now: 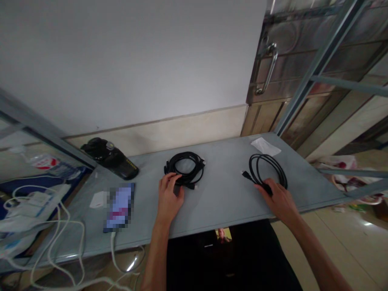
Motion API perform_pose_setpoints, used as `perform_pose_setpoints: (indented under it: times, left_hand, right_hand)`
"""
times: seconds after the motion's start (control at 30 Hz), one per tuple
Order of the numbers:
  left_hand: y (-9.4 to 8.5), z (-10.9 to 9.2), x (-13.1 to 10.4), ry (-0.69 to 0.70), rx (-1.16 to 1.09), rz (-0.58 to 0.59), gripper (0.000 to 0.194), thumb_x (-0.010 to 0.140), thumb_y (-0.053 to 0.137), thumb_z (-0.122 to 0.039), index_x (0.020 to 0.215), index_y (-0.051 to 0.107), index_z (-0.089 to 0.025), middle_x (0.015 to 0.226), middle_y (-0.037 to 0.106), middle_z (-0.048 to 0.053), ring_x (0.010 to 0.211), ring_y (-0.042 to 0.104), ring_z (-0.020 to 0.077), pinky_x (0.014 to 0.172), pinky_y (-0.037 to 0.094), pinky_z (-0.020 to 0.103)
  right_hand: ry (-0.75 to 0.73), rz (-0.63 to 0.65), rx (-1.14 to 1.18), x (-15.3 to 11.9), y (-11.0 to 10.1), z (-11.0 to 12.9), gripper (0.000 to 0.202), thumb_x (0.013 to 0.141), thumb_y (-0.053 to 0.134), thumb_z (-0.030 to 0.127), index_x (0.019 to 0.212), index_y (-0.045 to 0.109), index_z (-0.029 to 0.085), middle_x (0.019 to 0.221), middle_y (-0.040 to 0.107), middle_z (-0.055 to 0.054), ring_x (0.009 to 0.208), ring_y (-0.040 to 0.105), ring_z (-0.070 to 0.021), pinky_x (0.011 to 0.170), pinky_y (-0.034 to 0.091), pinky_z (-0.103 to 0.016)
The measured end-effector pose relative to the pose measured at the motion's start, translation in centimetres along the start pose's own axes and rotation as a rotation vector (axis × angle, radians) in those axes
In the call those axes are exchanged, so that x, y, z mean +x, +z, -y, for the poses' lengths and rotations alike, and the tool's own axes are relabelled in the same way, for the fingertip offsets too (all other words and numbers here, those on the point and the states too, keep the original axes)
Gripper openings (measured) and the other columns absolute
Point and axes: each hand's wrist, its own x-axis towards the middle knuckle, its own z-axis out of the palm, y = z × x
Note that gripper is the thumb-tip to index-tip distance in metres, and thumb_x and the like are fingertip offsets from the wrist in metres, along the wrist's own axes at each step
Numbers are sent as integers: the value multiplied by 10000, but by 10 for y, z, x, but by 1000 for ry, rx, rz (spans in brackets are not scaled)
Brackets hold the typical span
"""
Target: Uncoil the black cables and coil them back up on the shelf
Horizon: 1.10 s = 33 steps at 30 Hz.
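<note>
Two coiled black cables lie on the grey tabletop. My left hand [170, 199] is at the lower left edge of the thicker coil [196, 171], its fingers and thumb curled round part of it. Plug ends stick out at that coil's right side and bottom. My right hand [279, 199] pinches the near side of the looser coil [283, 173], with thumb and fingers closed on the cable. A plug [247, 174] from this coil points left across the table. The fingertips of my right hand are partly hidden.
On the left of the grey table [218, 198] are a black case [113, 159], a phone [121, 206] with blurred screen, and a white card [99, 199]. White cords [57, 230] and a plastic bottle [51, 163] lie farther left. A white paper [266, 146] lies behind the right coil.
</note>
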Motion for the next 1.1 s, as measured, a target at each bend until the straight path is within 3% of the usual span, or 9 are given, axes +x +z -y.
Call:
perform_pose_setpoints:
  times: [0.2,0.4,0.47,0.57,0.7,0.8,0.9,1.03,1.1]
  left_hand:
    - [-3,-7,-3,-5,86,40,583,852,674,-38,1397,727,-237,1533,616,139,1357,560,397,1209,468,617]
    - [-16,-28,-4,-42,-76,-51,329,998,700,-208,1315,781,-250,1463,689,139,1350,589,384,1194,463,614]
    - [-21,-52,-16,-106,-339,0,365,1040,731,-331,1399,741,-267,1464,700,134,1331,647,345,1187,498,567]
    - [-24,-104,-45,-211,-768,214,553,1078,709,-452,1602,622,-298,1606,663,141,1432,653,336,1225,509,530]
    - [-25,-167,-73,-453,-1000,276,506,1104,657,-526,1529,721,-257,1584,708,149,1528,611,350,1321,435,501]
    - [-32,-184,-70,-575,-990,246,477,1129,582,-575,1356,825,-233,1302,838,131,1288,758,329,1156,581,434]
    - [-44,-179,-61,-621,-950,208,464,1103,619,-602,1144,881,-221,1065,863,104,1092,798,311,1032,625,402]
    - [-60,-164,-61,-707,-1031,69,448,1080,667,-607,955,834,-210,1006,854,106,1025,791,290,999,609,392]
    - [-70,-155,-66,-767,-1154,-31,436,1085,661,-604,913,772,-219,827,800,67,851,763,250,881,616,373]
  right_hand:
    - [160,-17,95,-2,-3,17,613,1076,449,860,1021,597,267,840,740,-63,737,755,-311,683,506,-379]
    - [154,-70,407,-9,-7,88,499,1084,561,740,922,584,269,743,650,-1,645,630,-215,687,535,-335]
    - [145,-55,505,-13,-10,118,453,1089,604,683,930,605,258,751,648,5,663,623,-201,692,546,-315]
    - [144,0,675,-24,-12,158,378,1112,633,589,957,631,244,781,654,9,707,632,-186,696,551,-280]
    - [105,171,941,-39,-9,194,272,1140,623,489,1178,691,229,989,738,-35,913,717,-206,864,605,-289]
    - [135,299,1064,-44,-13,204,293,1159,586,485,1298,661,238,1182,730,-80,1068,712,-230,1008,605,-347]
    - [198,382,1102,-43,-24,201,272,1156,598,514,1202,643,250,1114,684,-54,991,669,-211,924,598,-323]
    - [261,304,1056,-38,-38,181,350,1165,559,577,1068,635,249,947,639,-15,870,616,-190,810,545,-297]
    - [305,198,1038,-37,-42,163,451,1183,486,617,964,621,246,894,633,-19,831,604,-191,787,532,-313]
